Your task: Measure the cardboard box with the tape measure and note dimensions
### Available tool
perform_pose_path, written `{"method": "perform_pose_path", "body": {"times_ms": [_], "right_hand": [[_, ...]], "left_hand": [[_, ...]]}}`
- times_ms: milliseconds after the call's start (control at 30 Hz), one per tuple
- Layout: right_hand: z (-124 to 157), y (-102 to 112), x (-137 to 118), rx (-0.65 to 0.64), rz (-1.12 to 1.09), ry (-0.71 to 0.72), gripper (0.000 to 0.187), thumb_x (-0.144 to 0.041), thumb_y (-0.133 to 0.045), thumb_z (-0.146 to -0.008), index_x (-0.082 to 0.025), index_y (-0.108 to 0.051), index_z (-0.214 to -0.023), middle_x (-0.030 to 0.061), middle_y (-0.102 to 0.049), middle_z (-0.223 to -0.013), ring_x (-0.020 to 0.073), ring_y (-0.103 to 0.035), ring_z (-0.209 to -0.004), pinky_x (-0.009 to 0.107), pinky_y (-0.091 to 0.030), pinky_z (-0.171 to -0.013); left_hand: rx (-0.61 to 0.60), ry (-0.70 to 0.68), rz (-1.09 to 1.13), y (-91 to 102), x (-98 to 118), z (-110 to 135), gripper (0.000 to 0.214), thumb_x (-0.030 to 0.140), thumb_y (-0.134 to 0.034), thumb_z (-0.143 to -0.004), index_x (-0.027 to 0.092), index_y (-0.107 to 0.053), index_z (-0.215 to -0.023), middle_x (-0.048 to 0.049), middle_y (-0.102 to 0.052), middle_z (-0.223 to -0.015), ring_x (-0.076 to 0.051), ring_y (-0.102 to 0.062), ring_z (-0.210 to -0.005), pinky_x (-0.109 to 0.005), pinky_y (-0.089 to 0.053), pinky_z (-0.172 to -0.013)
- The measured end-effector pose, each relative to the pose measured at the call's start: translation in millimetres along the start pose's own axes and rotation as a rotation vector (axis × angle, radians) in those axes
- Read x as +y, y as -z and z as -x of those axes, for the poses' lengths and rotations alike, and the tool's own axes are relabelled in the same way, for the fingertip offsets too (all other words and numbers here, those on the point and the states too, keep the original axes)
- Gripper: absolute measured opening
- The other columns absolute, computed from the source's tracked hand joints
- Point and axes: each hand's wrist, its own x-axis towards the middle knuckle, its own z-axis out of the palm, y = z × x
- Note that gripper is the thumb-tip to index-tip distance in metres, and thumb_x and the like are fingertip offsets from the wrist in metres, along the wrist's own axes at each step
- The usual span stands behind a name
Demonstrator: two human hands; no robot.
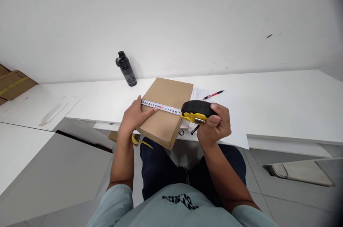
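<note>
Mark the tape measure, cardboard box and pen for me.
Tape measure [197, 108]: head view, on the black and yellow case.
Cardboard box [161, 121]: head view, on the upper face, nearer the person than the blade.
Pen [213, 94]: head view, mid-barrel.

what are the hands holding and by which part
The right hand holds the tape measure by the end away from its blade. The left hand is at the cardboard box's left edge, thumb on the blade; its full grip is hidden.
</note>
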Motion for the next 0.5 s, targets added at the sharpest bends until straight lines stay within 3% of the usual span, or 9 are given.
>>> {"method": "perform_pose_path", "body": {"times_ms": [100, 200, 367, 500], "right_hand": [[1.0, -2.3, 2.0, 0.005, 0.02, 0.013, 0.029, -0.044, -0.054, -0.107, -0.024, -0.074, -0.114, 0.0066, -0.073, -0.099, 0.0226, -0.072, -0.088, 0.04, -0.059, -0.077], [-0.3, -12.2, 8.0, 0.013, 0.009, 0.041, 0.029, -0.044, -0.053, -0.108, -0.026, -0.073, -0.116, 0.0064, -0.071, -0.1, 0.0226, -0.071, -0.089, 0.041, -0.059, -0.079], [-4.9, -45.5, 28.9, -0.027, -0.014, 0.115, 0.029, -0.047, -0.056, -0.106, -0.026, -0.073, -0.115, 0.0066, -0.07, -0.099, 0.0225, -0.07, -0.091, 0.044, -0.059, -0.085], [-5.0, -76.4, 52.4, -0.101, 0.01, -0.036, 0.042, -0.058, -0.049, -0.107, -0.024, -0.073, -0.113, 0.0085, -0.068, -0.102, 0.0228, -0.069, -0.097, 0.044, -0.059, -0.093]], "left_hand": [[-0.049, 0.042, -0.032, 3.8, 6.0, 1.1, 0.109, 0.083, -0.064, -0.083, 0.021, -0.038, -0.168, -0.0145, -0.046, -0.169, -0.042, -0.048, -0.152, -0.046, -0.046, -0.116], [-0.075, 0.038, -0.056, 6.9, 8.7, -12.7, 0.106, 0.082, -0.062, -0.084, 0.022, -0.039, -0.167, -0.0129, -0.046, -0.169, -0.039, -0.049, -0.151, -0.044, -0.046, -0.116], [-0.114, -0.109, -0.052, 9.4, 1.1, -72.3, 0.092, 0.082, -0.058, -0.085, 0.023, -0.055, -0.155, -0.0103, -0.063, -0.155, -0.036, -0.062, -0.138, -0.04, -0.051, -0.11], [-0.069, -0.129, -0.117, 7.7, -6.4, -124.6, 0.107, 0.084, -0.055, -0.086, 0.015, -0.041, -0.166, -0.0152, -0.046, -0.169, -0.037, -0.048, -0.152, -0.04, -0.041, -0.122]]}}
